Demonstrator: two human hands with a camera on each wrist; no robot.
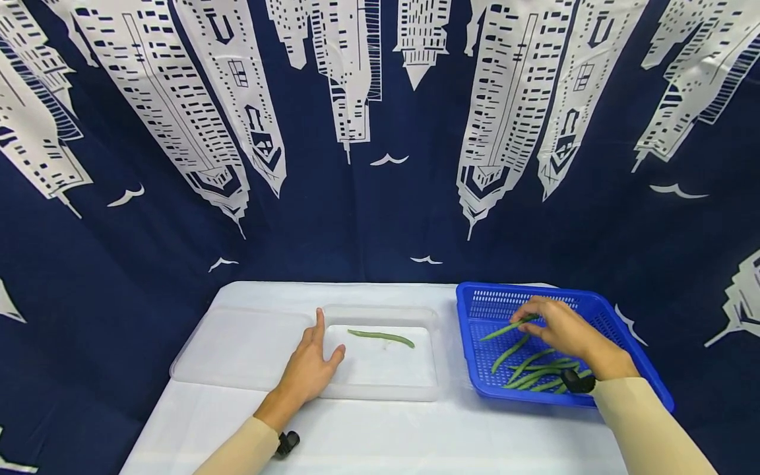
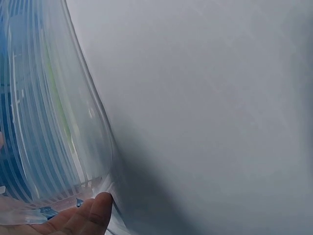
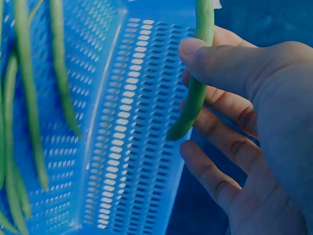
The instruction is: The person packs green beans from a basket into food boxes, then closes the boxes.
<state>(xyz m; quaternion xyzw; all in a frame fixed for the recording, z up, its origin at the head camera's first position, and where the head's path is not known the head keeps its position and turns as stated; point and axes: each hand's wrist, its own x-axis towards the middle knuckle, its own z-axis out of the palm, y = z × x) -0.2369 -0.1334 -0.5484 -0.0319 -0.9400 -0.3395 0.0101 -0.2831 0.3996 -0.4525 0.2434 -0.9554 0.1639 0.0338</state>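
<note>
Between thumb and fingers, my right hand (image 1: 555, 323) pinches a green bean (image 3: 196, 98) over the blue basket (image 1: 475, 369). Several more green beans (image 1: 537, 373) lie loose on the basket's floor. My left hand (image 1: 310, 369) rests at the left wall of a clear plastic container (image 1: 380, 392), its fingers straight and the thumb spread over the rim. Inside that container lies a single green bean (image 1: 381, 337). In the left wrist view, the fingertips (image 2: 101, 208) touch the container's edge, and the rest of the hand is out of sight.
A flat clear lid (image 1: 243, 346) lies on the white table (image 1: 368, 435), left of the container. The basket stands to the container's right, with raised perforated walls. Behind the table hangs a dark blue cloth (image 1: 356, 218) printed with white buildings.
</note>
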